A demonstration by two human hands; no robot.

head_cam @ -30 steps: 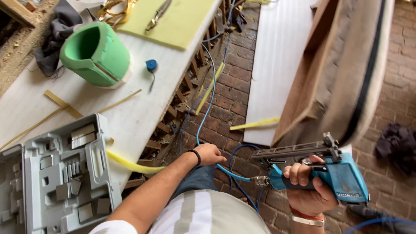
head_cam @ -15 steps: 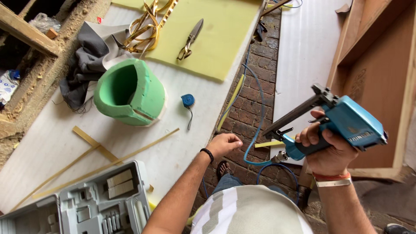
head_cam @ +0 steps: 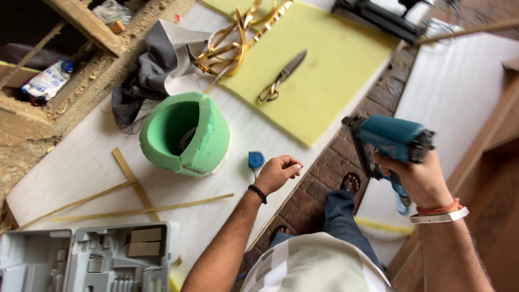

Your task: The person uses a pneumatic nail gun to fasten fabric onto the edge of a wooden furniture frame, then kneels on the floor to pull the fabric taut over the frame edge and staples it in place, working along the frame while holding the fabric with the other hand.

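Observation:
My right hand (head_cam: 416, 178) grips a teal pneumatic nail gun (head_cam: 386, 140) by its handle, held up over the brick floor beside the white table (head_cam: 81, 162). My left hand (head_cam: 278, 172) reaches over the table's edge with its fingers curled loosely and nothing in it. It hovers just right of a small blue tape measure (head_cam: 255, 160). A green foam piece (head_cam: 185, 134) shaped like a hollow tub lies further left.
Yellow foam sheet (head_cam: 330, 81) with scissors (head_cam: 281, 77) lies at the table's far end, beside gold strips (head_cam: 238, 38) and grey cloth (head_cam: 143, 81). Thin wooden slats (head_cam: 135, 184) and an open grey tool case (head_cam: 86, 259) sit near me. A white panel (head_cam: 459, 86) and wooden frame (head_cam: 500, 178) stand right.
My right hand has swung the nail gun upward and turned it nose-down. My left hand has moved up over the table edge toward the blue tape measure. My view shifted along the table.

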